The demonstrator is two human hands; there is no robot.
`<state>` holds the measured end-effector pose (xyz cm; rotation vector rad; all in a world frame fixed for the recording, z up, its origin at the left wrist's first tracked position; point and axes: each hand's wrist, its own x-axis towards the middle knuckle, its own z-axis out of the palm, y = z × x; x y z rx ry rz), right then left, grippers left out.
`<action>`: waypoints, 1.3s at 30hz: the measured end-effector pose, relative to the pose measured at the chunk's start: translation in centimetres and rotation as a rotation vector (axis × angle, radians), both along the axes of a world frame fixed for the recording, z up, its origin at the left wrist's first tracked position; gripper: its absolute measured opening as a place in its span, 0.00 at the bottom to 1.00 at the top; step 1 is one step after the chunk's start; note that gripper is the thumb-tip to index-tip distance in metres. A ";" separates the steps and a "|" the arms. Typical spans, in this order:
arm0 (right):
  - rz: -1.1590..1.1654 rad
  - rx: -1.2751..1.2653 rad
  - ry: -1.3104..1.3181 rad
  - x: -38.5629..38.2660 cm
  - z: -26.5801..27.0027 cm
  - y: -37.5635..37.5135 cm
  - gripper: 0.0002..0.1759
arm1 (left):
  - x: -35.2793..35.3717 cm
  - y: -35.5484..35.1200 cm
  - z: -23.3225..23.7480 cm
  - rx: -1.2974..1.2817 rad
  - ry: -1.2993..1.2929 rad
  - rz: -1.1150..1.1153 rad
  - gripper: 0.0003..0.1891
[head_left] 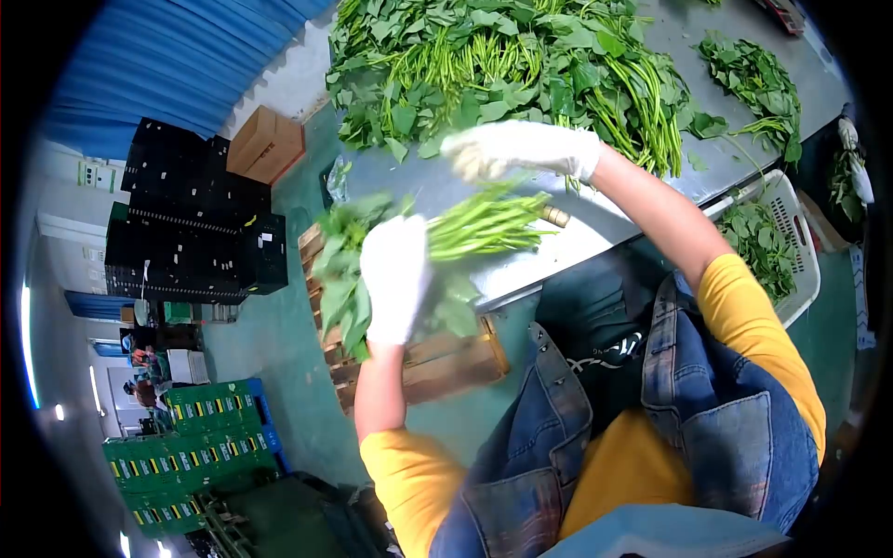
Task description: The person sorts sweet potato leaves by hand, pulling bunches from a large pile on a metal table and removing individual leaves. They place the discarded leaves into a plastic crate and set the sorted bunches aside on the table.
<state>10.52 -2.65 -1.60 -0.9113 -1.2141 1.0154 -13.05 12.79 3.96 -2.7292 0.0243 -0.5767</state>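
My left hand (395, 274), in a white glove, is wrapped round a bunch of leafy green stems (488, 226), perhaps sweet potato greens. The leaves hang on its left side and the stems point right, over the table's near edge. My right hand (521, 153), gloved too, is raised just above those stems, in front of the large pile of greens (521, 65). Its fingers look curled but are smeared by motion, so what they hold, if anything, does not show. A small brown roll-like object (555, 216) lies by the stem ends.
The metal table (595, 219) carries the pile and a smaller heap of greens (753, 88). A white plastic basket (805, 260) with greens stands at the right. Below the bunch is a wooden pallet (446, 372). Black crates (191, 219), a cardboard box (265, 146) and green crates (191, 456) stand at left.
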 end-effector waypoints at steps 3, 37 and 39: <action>-0.499 -0.592 -0.706 -0.7 -0.1 -1.1 0.33 | -3.9 1.3 1.3 -0.302 -0.096 0.229 0.12; -1.964 -0.789 -0.841 -14.0 -11.3 -36.9 0.12 | 18.5 -37.5 -18.5 -1.113 0.811 -0.551 0.18; -1.933 -0.897 -0.821 -14.2 -12.5 -37.6 0.13 | 18.9 -38.1 -21.0 -1.154 0.876 -0.604 0.18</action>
